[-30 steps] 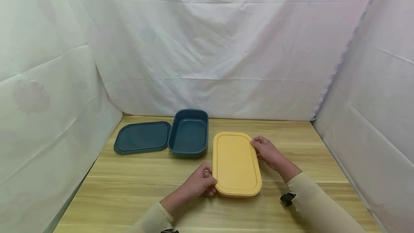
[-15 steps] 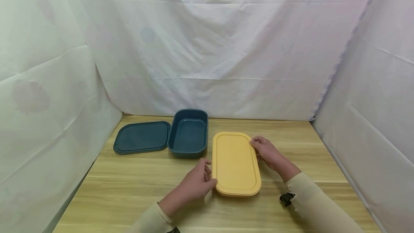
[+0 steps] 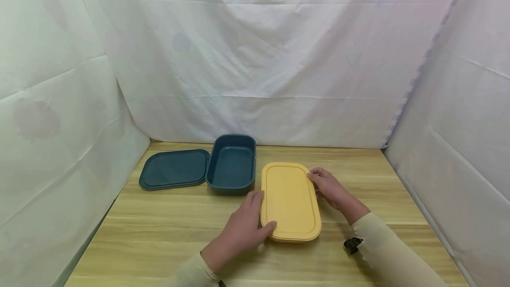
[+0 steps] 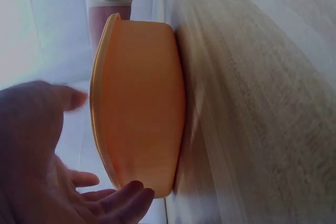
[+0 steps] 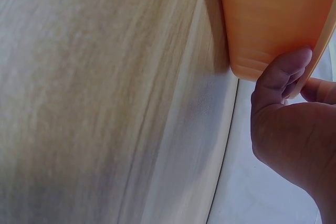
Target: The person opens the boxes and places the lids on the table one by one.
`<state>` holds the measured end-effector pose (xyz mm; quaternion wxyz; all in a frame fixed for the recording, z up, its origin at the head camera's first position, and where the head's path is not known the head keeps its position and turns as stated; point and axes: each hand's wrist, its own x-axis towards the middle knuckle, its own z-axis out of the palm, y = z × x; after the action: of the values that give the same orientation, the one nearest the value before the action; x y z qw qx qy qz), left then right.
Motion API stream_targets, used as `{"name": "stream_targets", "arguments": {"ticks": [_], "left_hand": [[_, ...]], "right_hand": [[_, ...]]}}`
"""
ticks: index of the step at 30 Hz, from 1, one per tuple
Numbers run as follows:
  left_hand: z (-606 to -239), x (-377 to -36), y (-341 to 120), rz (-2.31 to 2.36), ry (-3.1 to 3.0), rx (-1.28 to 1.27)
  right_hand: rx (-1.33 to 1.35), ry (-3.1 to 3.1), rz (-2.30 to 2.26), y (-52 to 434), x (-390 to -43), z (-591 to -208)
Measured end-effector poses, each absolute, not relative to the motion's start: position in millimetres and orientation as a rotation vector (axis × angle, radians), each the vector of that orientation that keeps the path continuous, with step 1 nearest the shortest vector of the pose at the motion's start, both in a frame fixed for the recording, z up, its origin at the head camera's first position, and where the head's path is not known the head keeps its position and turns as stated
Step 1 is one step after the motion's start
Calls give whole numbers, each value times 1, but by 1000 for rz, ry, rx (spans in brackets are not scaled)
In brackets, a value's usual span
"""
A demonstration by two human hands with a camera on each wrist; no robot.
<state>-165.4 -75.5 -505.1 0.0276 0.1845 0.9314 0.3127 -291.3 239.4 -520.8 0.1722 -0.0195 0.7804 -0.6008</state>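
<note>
Two hands are at the yellow plastic box with its flat lid on, and I can see both from the head camera. It is a long box with round corners, it is closed, and its lid has a raised line running all the way around near the edge. It sits flat on the light wooden table, near the middle, just right of the dark blue open plastic box. From the left wrist camera I see the yellow box's side wall, which is smooth and a bit deeper orange, with the lid rim sticking out a little past it. My left hand lies along the box's left side with its fingers straight and loose; the fingers reach along the long edge and the thumb touches the near left corner, but it does not grab anything. My right hand is at the far right corner. In the right wrist camera I see the thumb pressed under the lid rim of the box and a finger curled over the top, so it pinches that rim. The dark blue flat lid lies on the table left of the blue box, touching it.
</note>
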Motion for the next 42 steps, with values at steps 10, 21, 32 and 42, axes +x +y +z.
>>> {"name": "stream_targets", "arguments": {"ticks": [10,21,32,42], "left_hand": [[-513,-168,-65,725,2891,578],[-517,-169,-55,681,2898,561],[-517,-168,-51,650,2906,519],[-515,-168,-51,663,2900,526]], "right_hand": [[-48,2210,-1709,238,-292,-520],[-45,2214,-1704,239,-293,-522],[-21,2234,-1669,239,-293,-518],[-55,2431,-1458,234,-303,-508]]}}
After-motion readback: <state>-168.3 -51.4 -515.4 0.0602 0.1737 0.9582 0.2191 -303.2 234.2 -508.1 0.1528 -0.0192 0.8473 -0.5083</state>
